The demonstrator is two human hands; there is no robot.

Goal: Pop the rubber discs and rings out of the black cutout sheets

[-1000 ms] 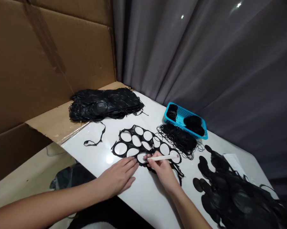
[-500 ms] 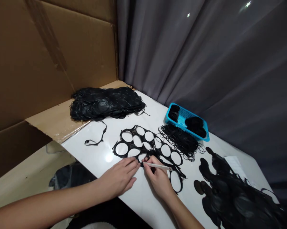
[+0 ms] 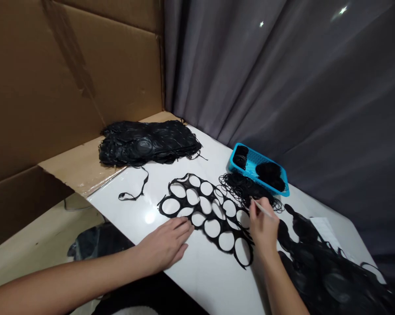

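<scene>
My left hand (image 3: 169, 243) lies flat, palm down, its fingertips on the near edge of a thin black rubber sheet (image 3: 200, 221) full of round holes. In my right hand (image 3: 265, 225) is a slim whitish pen-like tool (image 3: 262, 207), pinched between the fingers; its exact kind does not show. The tool's tip is over a loose pile of thin black rings (image 3: 246, 189), just right of the sheet. Whether the tip touches the rings, I cannot tell.
A blue plastic basket (image 3: 232, 164) holding black rings stands behind the pile. A thick stack of black sheets (image 3: 148, 142) lies at the back left, beside cardboard (image 3: 82, 168). More black disc-like sheets (image 3: 329, 271) cover the right side, near white paper (image 3: 324, 229). A thin black strip (image 3: 141, 188) lies left.
My right hand, with the tool, has moved right and away from the sheet to the ring pile. The dark bunch of rings over the sheet is gone from there. My left hand has stayed put.
</scene>
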